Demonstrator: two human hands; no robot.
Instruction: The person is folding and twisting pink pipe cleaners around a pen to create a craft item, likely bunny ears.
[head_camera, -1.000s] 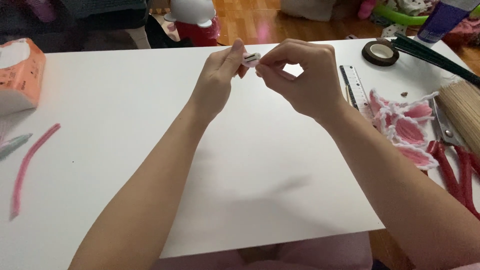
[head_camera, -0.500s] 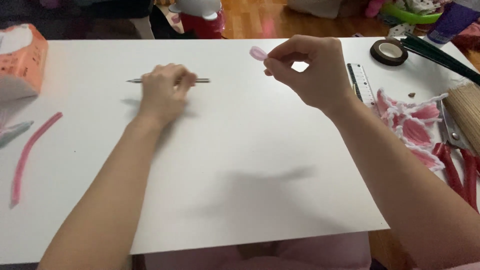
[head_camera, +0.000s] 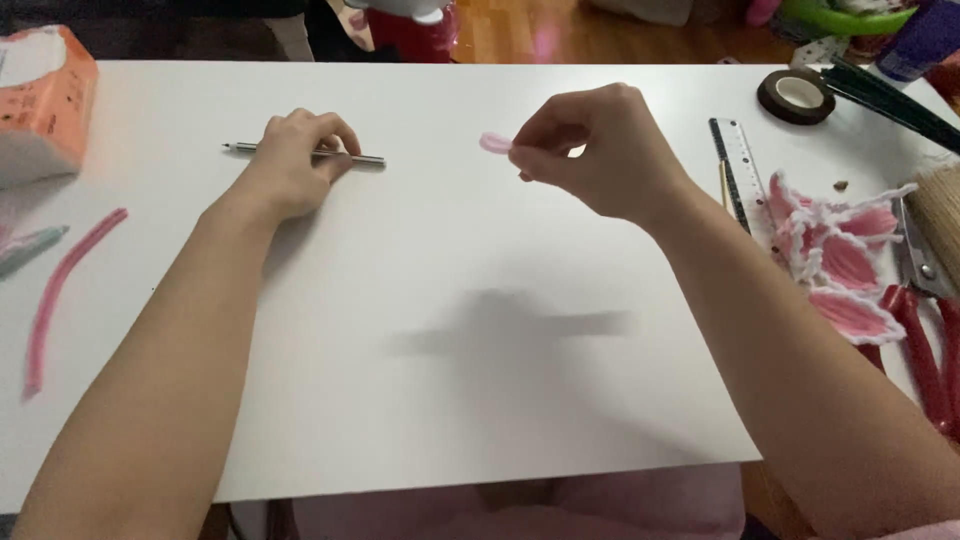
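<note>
Nearest you, the white surface (head_camera: 480, 400) lies bare between your forearms, a broad stretch with only a shadow on it, so both arms have free room to slide before they reach the front edge by your lap. Farther out, your left hand (head_camera: 295, 160) rests on a thin pencil (head_camera: 368, 159), fingers curled over its middle, seemingly to pin it flat; both ends poke out past the hand. Your right hand (head_camera: 600, 150) hovers raised above the surface, thumb and fingers pinched together on a small pink loop (head_camera: 494, 142), which juts toward the left hand, held up where you can see it. The two hands are well apart. The sides are tighter: a pink pipe cleaner (head_camera: 60, 290) lies near the left edge, and a ruler (head_camera: 738, 170), pink fuzzy petals (head_camera: 840, 255) and red pipe cleaners (head_camera: 915, 350) crowd the right. Beyond, a roll of tape (head_camera: 795, 95) sits at the far right corner and an orange box (head_camera: 45, 100) at the far left.
</note>
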